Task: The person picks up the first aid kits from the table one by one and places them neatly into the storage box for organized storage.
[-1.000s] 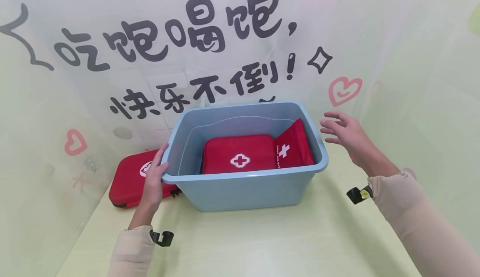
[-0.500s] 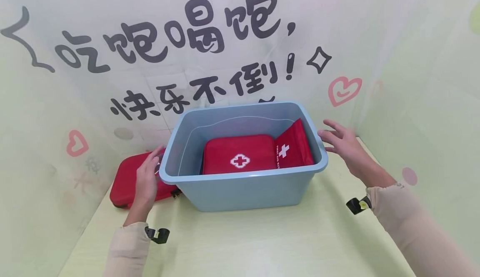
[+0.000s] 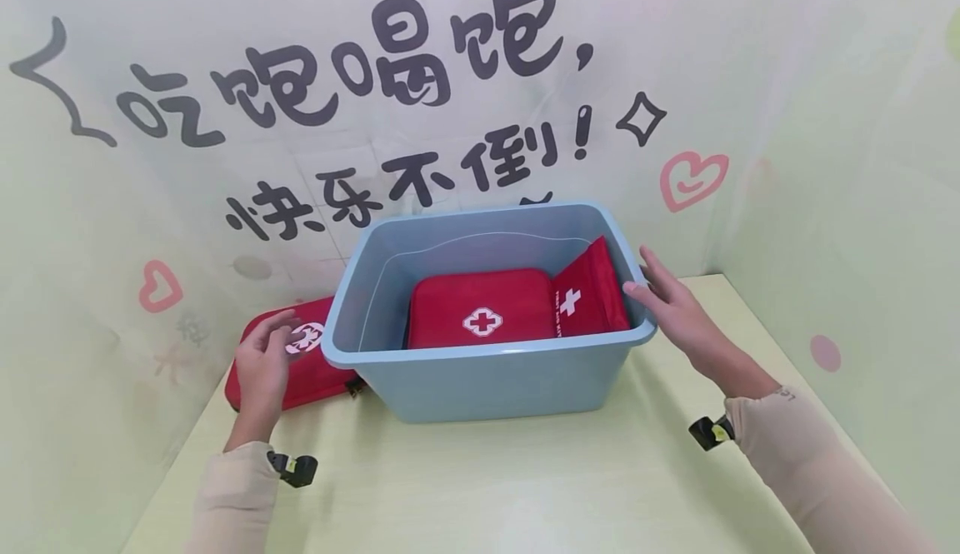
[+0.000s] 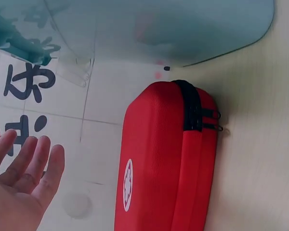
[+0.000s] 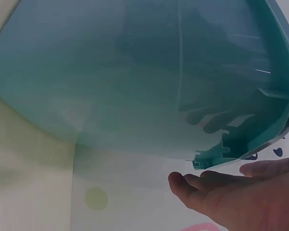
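Observation:
In the head view a blue plastic bin [image 3: 495, 383] stands on the table. Inside it lie a red first aid case [image 3: 450, 308] with a white cross emblem and a red first aid pouch [image 3: 592, 300] leaning on the right wall. My right hand [image 3: 686, 321] is at the bin's right rim, thumb over the edge and fingers extended outside, below the rim in the right wrist view. My left hand [image 3: 262, 366] hovers by a second red zippered case [image 3: 322, 375], which sits left of the bin, partly behind it. Its fingers are relaxed and hold nothing.
A pale wood table [image 3: 510, 487] lies under everything. Behind it rises a light wall sheet [image 3: 300, 4] with large dark lettering and heart drawings. Black wrist cameras [image 3: 300, 469] are strapped to both sleeves.
My left hand has let go of the bin's left rim and moved left over the red case. My right hand has come in to the right rim. The bin stays put.

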Action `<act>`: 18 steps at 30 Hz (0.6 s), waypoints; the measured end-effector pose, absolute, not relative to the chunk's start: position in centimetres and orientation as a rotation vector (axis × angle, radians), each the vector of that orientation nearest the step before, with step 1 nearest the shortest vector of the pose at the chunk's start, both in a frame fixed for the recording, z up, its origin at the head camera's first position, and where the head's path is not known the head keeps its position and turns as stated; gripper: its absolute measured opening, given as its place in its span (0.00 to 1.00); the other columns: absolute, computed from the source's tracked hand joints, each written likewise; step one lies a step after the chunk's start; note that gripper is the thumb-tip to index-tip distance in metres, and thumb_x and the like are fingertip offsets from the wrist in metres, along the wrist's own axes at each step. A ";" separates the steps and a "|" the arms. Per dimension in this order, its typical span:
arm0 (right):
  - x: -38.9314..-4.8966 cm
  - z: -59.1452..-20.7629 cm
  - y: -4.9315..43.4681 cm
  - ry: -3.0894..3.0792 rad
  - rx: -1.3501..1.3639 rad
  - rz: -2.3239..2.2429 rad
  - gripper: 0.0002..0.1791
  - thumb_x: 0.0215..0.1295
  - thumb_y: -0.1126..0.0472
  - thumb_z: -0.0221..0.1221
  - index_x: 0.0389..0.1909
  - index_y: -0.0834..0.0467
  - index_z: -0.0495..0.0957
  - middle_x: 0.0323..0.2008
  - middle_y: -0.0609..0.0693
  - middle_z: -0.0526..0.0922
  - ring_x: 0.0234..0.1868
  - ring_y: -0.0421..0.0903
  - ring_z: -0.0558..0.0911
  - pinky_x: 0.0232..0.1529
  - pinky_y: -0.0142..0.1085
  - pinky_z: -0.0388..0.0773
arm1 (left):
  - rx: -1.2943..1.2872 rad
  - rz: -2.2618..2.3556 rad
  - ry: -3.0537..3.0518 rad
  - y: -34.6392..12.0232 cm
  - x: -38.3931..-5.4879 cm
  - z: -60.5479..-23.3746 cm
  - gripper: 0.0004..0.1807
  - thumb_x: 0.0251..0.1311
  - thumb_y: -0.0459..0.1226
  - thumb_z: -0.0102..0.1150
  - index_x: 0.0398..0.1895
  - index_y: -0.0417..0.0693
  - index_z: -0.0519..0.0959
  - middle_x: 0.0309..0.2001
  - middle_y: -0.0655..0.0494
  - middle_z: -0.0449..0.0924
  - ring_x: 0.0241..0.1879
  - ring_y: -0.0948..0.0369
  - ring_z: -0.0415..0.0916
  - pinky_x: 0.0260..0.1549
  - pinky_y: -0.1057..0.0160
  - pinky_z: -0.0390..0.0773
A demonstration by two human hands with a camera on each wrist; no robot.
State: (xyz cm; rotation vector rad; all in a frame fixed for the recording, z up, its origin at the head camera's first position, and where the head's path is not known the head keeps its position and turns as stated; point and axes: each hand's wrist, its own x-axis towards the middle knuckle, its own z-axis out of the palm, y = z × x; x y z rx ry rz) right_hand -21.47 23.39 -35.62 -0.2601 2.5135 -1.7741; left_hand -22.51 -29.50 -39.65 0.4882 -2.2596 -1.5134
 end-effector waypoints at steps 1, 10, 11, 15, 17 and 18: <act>-21.5 -35.8 23.3 2.514 -0.271 -1.770 0.47 0.74 0.46 0.52 0.80 0.46 0.30 0.78 0.62 0.44 0.75 0.67 0.51 0.62 0.61 0.67 | 0.493 -1.519 -2.260 -29.7 -22.5 -39.6 0.24 0.74 0.51 0.45 0.68 0.56 0.74 0.64 0.53 0.71 0.57 0.56 0.73 0.56 0.60 0.77; -21.3 -36.7 23.1 2.475 -0.283 -1.807 0.46 0.74 0.48 0.52 0.80 0.48 0.32 0.78 0.61 0.42 0.74 0.65 0.50 0.64 0.60 0.65 | 0.546 -1.559 -2.253 -31.6 -22.8 -39.6 0.24 0.76 0.48 0.40 0.70 0.55 0.71 0.66 0.50 0.70 0.57 0.56 0.74 0.45 0.72 0.79; -21.3 -36.7 23.1 2.465 -0.282 -1.817 0.46 0.74 0.47 0.52 0.80 0.47 0.32 0.78 0.60 0.42 0.74 0.64 0.50 0.64 0.59 0.65 | 0.558 -1.556 -2.257 -31.9 -22.8 -39.6 0.25 0.76 0.48 0.39 0.71 0.54 0.70 0.67 0.49 0.69 0.59 0.54 0.73 0.47 0.70 0.79; -21.3 -36.9 23.1 2.396 -0.290 -1.879 0.46 0.74 0.48 0.52 0.80 0.47 0.32 0.77 0.60 0.43 0.73 0.63 0.51 0.62 0.51 0.70 | 0.622 -1.522 -2.294 -33.0 -23.0 -39.7 0.28 0.76 0.50 0.38 0.77 0.59 0.61 0.73 0.50 0.62 0.68 0.50 0.63 0.62 0.57 0.72; -21.3 -36.9 23.0 2.357 -0.292 -1.912 0.46 0.75 0.49 0.52 0.80 0.46 0.31 0.77 0.59 0.43 0.73 0.63 0.51 0.61 0.47 0.72 | 0.657 -1.494 -2.337 -33.7 -23.1 -39.9 0.31 0.75 0.52 0.36 0.79 0.60 0.53 0.77 0.51 0.55 0.73 0.49 0.55 0.67 0.49 0.65; -21.3 -36.9 23.0 2.335 -0.294 -1.929 0.46 0.75 0.50 0.52 0.80 0.45 0.31 0.77 0.59 0.43 0.73 0.63 0.51 0.60 0.47 0.72 | 0.673 -1.485 -2.358 -34.1 -23.1 -40.0 0.32 0.75 0.52 0.35 0.80 0.60 0.50 0.78 0.51 0.51 0.75 0.48 0.51 0.68 0.47 0.62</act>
